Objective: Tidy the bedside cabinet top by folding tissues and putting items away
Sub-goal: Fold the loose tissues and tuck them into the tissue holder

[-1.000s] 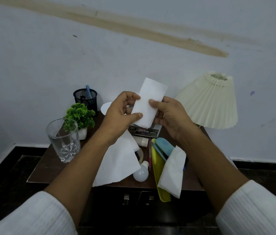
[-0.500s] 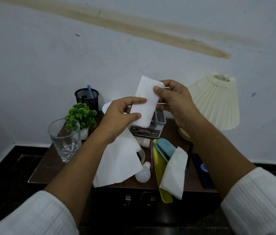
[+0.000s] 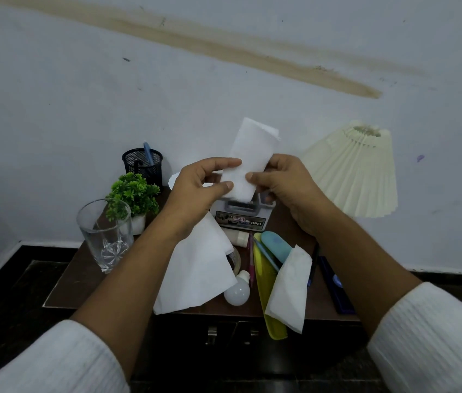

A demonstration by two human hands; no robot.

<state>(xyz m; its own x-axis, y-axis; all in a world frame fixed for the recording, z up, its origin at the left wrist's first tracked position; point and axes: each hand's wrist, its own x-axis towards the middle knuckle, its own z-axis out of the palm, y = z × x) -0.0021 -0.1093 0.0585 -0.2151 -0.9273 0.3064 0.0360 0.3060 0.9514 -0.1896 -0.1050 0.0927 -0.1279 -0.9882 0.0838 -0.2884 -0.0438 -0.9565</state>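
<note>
White folded tissue (image 3: pixel 248 163) is held upright above the brown cabinet top (image 3: pixel 82 276), pinched between thumb and fingers of the left hand (image 3: pixel 195 188) and the right hand (image 3: pixel 283 185).

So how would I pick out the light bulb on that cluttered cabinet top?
Look at the dark wooden cabinet top. Near its front edge, between the big unfolded tissue and the long yellow tray, lies the light bulb. It is the only round, frosted white thing there, its neck pointing toward the wall.
</note>
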